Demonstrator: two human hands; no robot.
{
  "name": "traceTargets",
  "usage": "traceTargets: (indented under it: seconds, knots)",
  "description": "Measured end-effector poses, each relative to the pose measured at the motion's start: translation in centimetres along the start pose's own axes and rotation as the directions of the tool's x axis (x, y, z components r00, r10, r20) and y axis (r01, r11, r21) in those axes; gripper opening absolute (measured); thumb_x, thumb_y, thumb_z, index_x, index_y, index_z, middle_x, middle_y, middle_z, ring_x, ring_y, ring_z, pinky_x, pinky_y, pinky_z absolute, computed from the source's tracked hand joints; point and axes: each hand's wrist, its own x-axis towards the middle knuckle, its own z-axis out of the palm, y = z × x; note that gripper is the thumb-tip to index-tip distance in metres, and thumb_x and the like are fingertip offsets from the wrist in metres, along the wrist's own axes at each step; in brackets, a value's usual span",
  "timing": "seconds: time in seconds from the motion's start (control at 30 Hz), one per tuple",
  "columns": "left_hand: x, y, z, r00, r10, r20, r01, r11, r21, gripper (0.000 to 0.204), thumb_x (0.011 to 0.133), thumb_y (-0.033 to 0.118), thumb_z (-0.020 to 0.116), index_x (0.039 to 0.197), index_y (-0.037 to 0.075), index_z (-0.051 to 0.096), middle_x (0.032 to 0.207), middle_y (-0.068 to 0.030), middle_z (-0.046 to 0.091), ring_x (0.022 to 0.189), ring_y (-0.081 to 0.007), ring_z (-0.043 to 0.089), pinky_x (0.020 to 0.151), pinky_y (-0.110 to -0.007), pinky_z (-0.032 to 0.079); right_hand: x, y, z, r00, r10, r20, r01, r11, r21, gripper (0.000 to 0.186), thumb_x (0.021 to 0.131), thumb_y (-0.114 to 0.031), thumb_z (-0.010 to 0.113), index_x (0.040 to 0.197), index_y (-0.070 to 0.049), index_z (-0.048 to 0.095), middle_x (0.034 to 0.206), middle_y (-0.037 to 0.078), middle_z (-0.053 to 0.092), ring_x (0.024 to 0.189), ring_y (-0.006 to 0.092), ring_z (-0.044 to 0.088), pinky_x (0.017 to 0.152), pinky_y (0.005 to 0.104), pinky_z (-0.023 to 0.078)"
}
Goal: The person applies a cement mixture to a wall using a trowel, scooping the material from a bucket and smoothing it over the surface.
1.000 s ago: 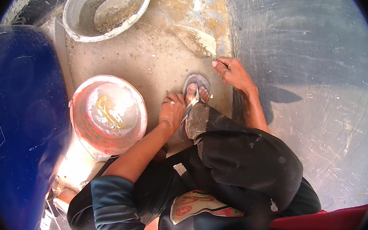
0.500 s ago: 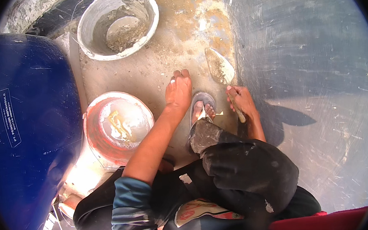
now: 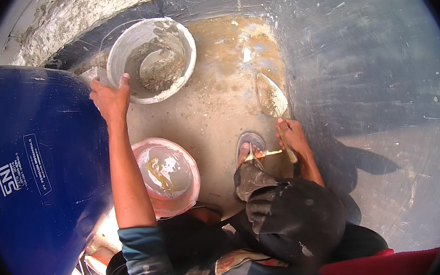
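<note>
My left hand [image 3: 110, 97] is raised at the near left edge of a white bucket [image 3: 184, 62] caked with grey mortar, thumb apart from the curved fingers; whether it touches the rim I cannot tell. My right hand [image 3: 292, 136] is closed on the wooden handle of a trowel [image 3: 271, 93], whose mortar-smeared blade lies out ahead of it, close to the grey surface at the right. Below my left hand, partly covered by my forearm, is a pink bucket [image 3: 189, 174] of cloudy water with something yellowish in it.
A large blue plastic tank [image 3: 35, 117] fills the left side. A curved grey surface [image 3: 370, 61] takes up the right, and a rough whitish ledge [image 3: 63, 23] runs along the top. My sandalled foot [image 3: 247, 151] rests on the dusty floor [image 3: 202, 118] between my hands.
My left hand has moved from beside my foot up and leftward to the mortar bucket. My right hand keeps the trowel, appearing lower in the picture as the whole view has shifted.
</note>
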Motion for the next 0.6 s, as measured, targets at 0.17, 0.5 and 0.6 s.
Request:
traceTargets:
  seconds: [0.17,0.5,0.6]
  knots:
    - [1.2,-3.8,1.8,0.609,-0.036,0.792,0.754,0.335,-0.565,0.047,0.083,-0.001,0.063,0.127,-0.005,0.048,0.103,-0.0164,0.062,0.08,-0.0244,0.067,0.07,-0.041,0.064,1.0,3.1,2.5,0.997,0.064,0.049,-0.065,0.998,0.017,0.042,0.106,-0.035,0.045,0.097,0.003,0.06,0.069,0.007,0.057,0.049,0.0158,0.054,0.043,0.0334,0.044]
    - [4.5,0.7,-12.4,0.815,0.132,0.564,0.531,0.22,-0.818,0.026,0.096,0.0,0.054,0.12,-0.009,0.051,0.11,-0.0176,0.064,0.086,-0.024,0.072,0.066,-0.032,0.067,6.2,-6.6,14.7,0.9,-0.135,0.415,0.239,0.948,-0.209,0.045,0.106,-0.034,0.043,0.086,0.003,0.059,0.066,0.012,0.058,0.051,0.0218,0.058,0.047,0.0407,0.048]
    - [3.9,1.8,-16.6,0.838,0.159,0.522,0.479,0.242,-0.844,0.037,0.095,0.0,0.055,0.13,-0.009,0.046,0.114,-0.0175,0.063,0.087,-0.0225,0.072,0.067,-0.031,0.067,8.4,-10.6,14.2,0.849,-0.276,0.451,0.486,0.745,-0.457,0.048,0.106,-0.032,0.044,0.078,0.004,0.057,0.067,0.015,0.057,0.054,0.0229,0.061,0.051,0.0413,0.048]
